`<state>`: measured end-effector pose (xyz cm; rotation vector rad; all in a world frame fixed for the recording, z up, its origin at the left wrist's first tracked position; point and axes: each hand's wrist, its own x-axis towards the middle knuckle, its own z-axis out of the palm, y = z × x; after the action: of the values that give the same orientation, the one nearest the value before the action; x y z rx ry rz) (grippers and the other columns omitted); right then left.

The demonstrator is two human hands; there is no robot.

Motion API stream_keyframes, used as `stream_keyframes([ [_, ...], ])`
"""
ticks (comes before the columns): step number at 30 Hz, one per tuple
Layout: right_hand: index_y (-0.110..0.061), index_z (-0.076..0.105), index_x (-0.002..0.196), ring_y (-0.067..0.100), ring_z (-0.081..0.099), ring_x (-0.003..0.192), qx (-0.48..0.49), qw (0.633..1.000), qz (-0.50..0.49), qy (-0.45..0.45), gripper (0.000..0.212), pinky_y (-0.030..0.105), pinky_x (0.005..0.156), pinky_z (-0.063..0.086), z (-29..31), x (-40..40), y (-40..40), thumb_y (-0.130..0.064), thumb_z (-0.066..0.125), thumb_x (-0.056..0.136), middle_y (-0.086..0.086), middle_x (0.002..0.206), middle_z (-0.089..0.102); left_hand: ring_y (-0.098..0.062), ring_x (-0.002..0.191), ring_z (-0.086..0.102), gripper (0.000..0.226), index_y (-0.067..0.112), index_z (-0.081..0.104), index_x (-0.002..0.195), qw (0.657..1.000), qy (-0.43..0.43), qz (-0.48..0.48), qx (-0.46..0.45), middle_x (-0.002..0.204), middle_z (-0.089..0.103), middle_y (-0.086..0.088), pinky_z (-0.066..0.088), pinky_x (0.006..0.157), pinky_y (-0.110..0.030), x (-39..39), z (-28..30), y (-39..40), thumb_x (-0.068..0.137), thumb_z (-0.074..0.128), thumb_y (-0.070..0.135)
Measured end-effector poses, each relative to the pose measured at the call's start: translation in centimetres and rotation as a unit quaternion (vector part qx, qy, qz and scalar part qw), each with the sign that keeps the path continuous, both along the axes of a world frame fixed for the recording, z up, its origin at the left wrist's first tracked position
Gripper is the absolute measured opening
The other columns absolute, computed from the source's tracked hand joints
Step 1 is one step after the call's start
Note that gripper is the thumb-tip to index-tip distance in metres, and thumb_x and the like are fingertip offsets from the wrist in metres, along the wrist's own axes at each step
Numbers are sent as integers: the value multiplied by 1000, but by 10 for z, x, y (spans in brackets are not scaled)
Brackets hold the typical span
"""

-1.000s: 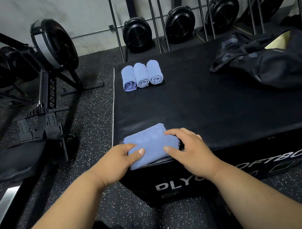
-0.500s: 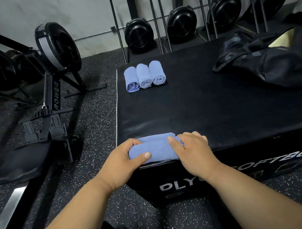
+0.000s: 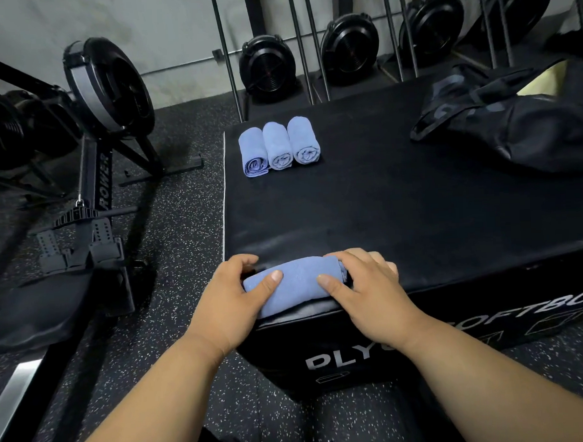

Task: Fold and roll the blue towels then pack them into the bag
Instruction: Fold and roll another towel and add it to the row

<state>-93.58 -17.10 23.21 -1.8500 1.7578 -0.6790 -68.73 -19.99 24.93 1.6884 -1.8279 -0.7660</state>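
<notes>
A blue towel (image 3: 297, 281) lies as a thick roll along the near edge of the black plyo box (image 3: 399, 217). My left hand (image 3: 233, 299) grips its left end, thumb on top and fingers curled behind. My right hand (image 3: 368, 291) grips its right end the same way. Three rolled blue towels (image 3: 279, 147) stand side by side at the box's far left corner. A black bag (image 3: 518, 120) slumps at the far right of the box, its mouth partly open with a pale lining showing.
A rowing machine (image 3: 93, 155) stands on the speckled rubber floor left of the box. Several more rowers (image 3: 348, 47) are stored upright against the wall behind it. The box's front face drops off just under my hands.
The flat folded towel has been rolled up into a thick roll near the box's front edge. Both hands closed in on its ends.
</notes>
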Motion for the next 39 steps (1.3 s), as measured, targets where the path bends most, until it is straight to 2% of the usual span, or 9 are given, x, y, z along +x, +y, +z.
stream_keyframes([
  [4, -32, 30, 160, 8, 12, 152, 32, 997, 42, 50, 67, 34, 120, 5, -1, 8, 3, -66, 26, 102, -15, 167, 27, 4, 106, 61, 33, 36, 64, 114, 999, -9, -18, 25, 114, 67, 19, 47, 96, -24, -8, 3, 2, 96, 58, 63],
  [10, -26, 2, 167, 2, -17, 157, 73, 994, 84, 14, 73, 43, 125, -20, 1, 10, 6, -59, 26, 107, -15, 173, 8, -1, 98, 64, 23, 35, 63, 102, 1000, -5, -16, 23, 102, 70, 15, 50, 88, -28, -18, 3, 6, 100, 56, 56],
  [14, -33, 20, 164, -3, -2, 152, 40, 996, 75, -27, 63, 36, 126, -16, 9, 4, 10, -52, 39, 107, -15, 162, 31, 2, 108, 59, 42, 37, 58, 119, 996, 50, -20, 76, 117, 64, 16, 44, 93, -22, -14, 5, 9, 89, 59, 66],
  [17, -36, 34, 157, -22, 7, 119, 31, 996, 61, -61, 55, 33, 126, -2, 19, -3, 14, -43, 52, 105, -23, 132, 38, -5, 106, 54, 60, 37, 52, 122, 992, 68, -14, 101, 117, 59, 7, 40, 86, -22, -13, 6, 12, 68, 53, 62],
  [21, -37, 44, 150, -10, 16, 102, 37, 993, 64, -92, 49, 26, 116, 15, 23, -12, 15, -33, 57, 103, -34, 109, 38, -7, 108, 52, 49, 37, 50, 120, 991, 51, -1, 125, 120, 56, 10, 40, 86, -26, -17, 12, 16, 72, 53, 46],
  [25, -41, 48, 142, 3, 24, 122, 47, 990, 60, -119, 45, 29, 115, 24, 17, -10, 16, -27, 56, 100, -36, 114, 41, -14, 117, 50, 67, 36, 49, 132, 983, 63, 86, 147, 130, 47, 4, 42, 97, -33, -25, 18, 19, 67, 59, 48],
  [29, -44, 53, 130, 6, 40, 128, 33, 984, 48, -166, 42, 28, 107, 37, 14, -16, 16, -20, 59, 96, -33, 124, 52, -20, 102, 67, 64, 29, 60, 119, 958, 159, 136, 194, 117, 68, 3, 54, 83, -36, -31, 26, 26, 63, 74, 56],
  [33, -46, 53, 121, -3, 52, 118, 37, 978, 50, -200, 43, 25, 98, 48, 19, -23, 18, -15, 59, 93, -31, 123, 53, -32, 94, 76, 51, 11, 70, 115, 925, 267, 138, 231, 104, 79, -12, 61, 79, -40, -34, 26, 27, 71, 90, 30],
  [39, -35, 60, 110, 6, 62, 91, 35, 954, 24, -298, 39, 24, 72, 52, 23, -30, 19, -3, 61, 88, -11, 113, 62, -26, 88, 73, 33, 7, 68, 117, 891, 366, 124, 237, 107, 78, -18, 62, 76, -34, -46, 34, 26, 87, 78, 14],
])
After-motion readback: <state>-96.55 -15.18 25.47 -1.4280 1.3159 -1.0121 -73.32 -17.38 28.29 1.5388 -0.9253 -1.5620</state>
